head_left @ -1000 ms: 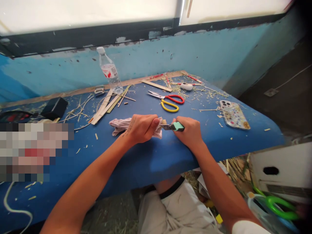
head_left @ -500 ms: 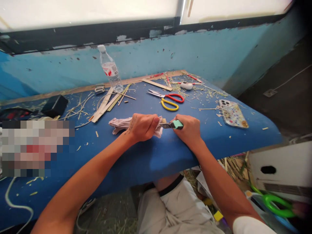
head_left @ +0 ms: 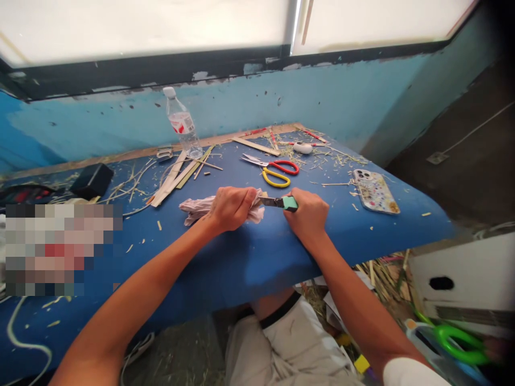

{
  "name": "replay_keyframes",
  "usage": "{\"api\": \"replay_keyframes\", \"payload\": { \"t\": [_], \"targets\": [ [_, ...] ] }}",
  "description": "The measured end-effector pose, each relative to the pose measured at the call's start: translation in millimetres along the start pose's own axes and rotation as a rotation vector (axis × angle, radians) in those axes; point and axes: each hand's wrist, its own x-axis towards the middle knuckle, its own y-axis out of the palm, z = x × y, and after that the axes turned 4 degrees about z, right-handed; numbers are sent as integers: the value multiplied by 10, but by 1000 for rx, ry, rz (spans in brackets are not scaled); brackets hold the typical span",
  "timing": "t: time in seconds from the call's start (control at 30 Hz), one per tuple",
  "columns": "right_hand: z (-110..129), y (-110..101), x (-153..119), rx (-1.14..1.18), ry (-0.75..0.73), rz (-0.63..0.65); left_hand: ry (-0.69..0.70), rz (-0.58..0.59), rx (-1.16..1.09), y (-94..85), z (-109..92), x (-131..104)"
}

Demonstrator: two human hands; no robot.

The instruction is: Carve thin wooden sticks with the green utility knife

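- So, the left hand [head_left: 232,208] was wrapped tight around a bunched, pinkish cloth [head_left: 197,205], thumb pressed along the top.
- The right hand [head_left: 309,215] had a full fist around the handle of a knife [head_left: 273,201], teal and black, blade pointing left at the cloth.
- Some pale bit [head_left: 264,195] poked out of the cloth's right end, right by the blade; couldn't tell if the two actually touched.
- Cloth and knife were both over the blue table [head_left: 341,236], toward the front edge.
- Scissors [head_left: 264,164], one loop red and one yellow, lay just beyond the knife, tips slightly apart.
- Phone [head_left: 376,191] lay off to the right, camera side up, in a flowery case.
- Bottle [head_left: 182,123] stood at the back near the wall [head_left: 225,104], flat strips [head_left: 167,181] beside it, shavings [head_left: 159,225] scattered around.
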Motion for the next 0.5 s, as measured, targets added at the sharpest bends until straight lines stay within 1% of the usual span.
{"api": "replay_keyframes", "payload": {
  "t": [0.07,0.1,0.2,0.23,0.27,0.3,0.37,0.5],
  "targets": [
    [-32,1,9,7,15,-3,3,-12,-25,-13,15,-16],
    [-56,2,20,7,47,-11,4,-35,-45,-25,27,-30],
    [-140,5,60,9,212,-51,-19,-162,-99,-71,66,-77],
    [-161,6,70,17,243,-60,-39,-200,-94,-81,75,-90],
    [-173,8,75,32,245,-66,-63,-223,-72,-86,80,-99],
    [-178,12,74,54,214,-67,-85,-226,-37,-83,81,-103],
    [-171,25,61,103,110,-62,-103,-190,45,-58,69,-100],
    [-153,62,25,150,-93,-5,-63,-105,139,11,14,-83]
  ]
}}
